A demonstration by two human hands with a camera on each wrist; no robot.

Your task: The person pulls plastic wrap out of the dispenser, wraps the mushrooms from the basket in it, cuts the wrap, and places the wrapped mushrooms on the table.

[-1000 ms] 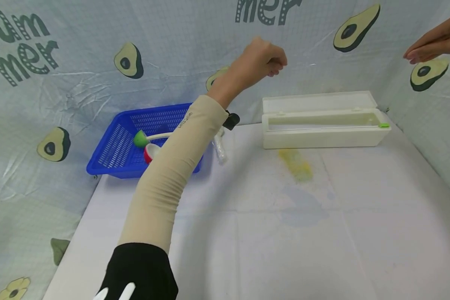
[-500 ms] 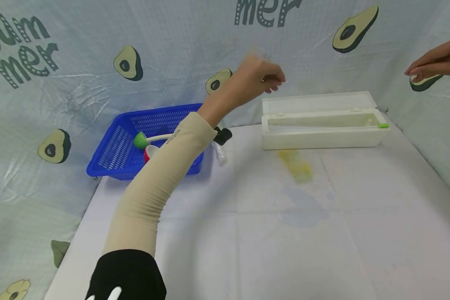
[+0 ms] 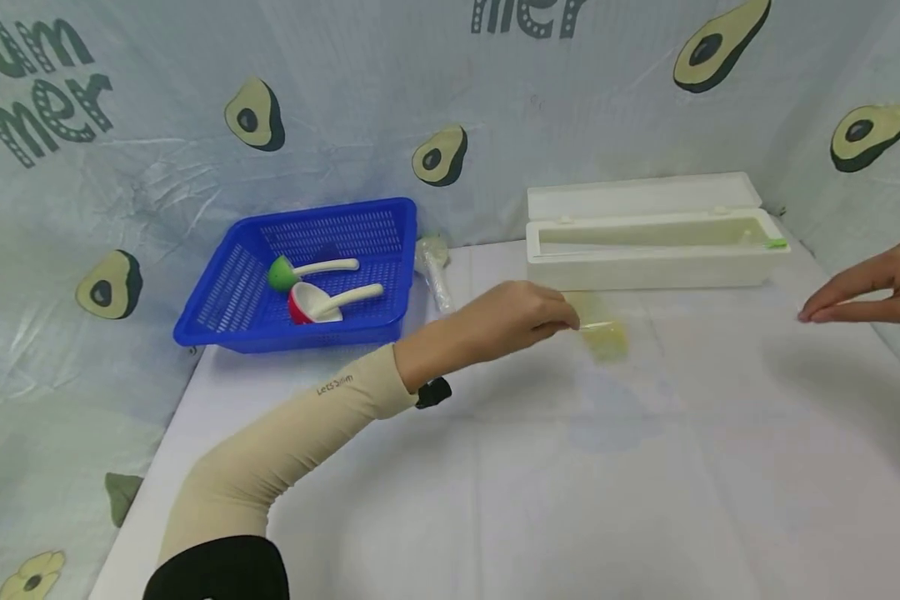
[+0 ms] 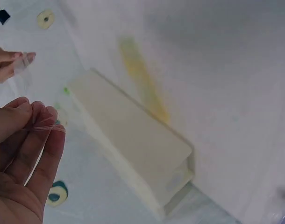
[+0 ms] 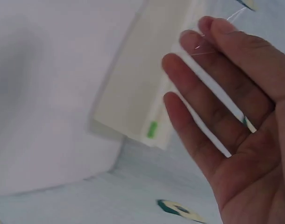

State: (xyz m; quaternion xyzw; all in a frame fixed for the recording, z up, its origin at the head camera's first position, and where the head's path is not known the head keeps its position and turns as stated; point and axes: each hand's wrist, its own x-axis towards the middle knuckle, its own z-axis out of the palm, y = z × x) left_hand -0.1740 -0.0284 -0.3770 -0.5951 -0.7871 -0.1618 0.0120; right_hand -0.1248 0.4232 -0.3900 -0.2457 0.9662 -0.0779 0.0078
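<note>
Clear plastic wrap (image 3: 602, 326) stretches between my two hands, showing in the head view mainly as a faint glint. My left hand (image 3: 506, 321) pinches one edge between thumb and fingertips; in the left wrist view thin gathered folds of the wrap (image 4: 49, 128) cross the fingers. At the far right, my right hand (image 3: 881, 287) pinches the other edge, and its remaining fingers are spread in the right wrist view, where a thin shiny line of wrap (image 5: 203, 52) runs by the fingertips. Behind the hands stands a long white wrap dispenser (image 3: 645, 272), lid raised, with a green slider (image 3: 776, 244).
A blue basket (image 3: 228, 337) at the back left holds a green-bowled ladle (image 3: 300, 269) and a red-and-white ladle (image 3: 330, 302). Beside it lies a clear plastic-wrapped item (image 3: 437, 279). A yellow stain (image 3: 607, 343) marks the white tabletop (image 3: 607, 517). Avocado-print sheeting (image 3: 345, 100) hangs behind.
Both hands have come down from high in front of the sheeting to low over the table, the wrap between them. The left arm no longer covers the basket.
</note>
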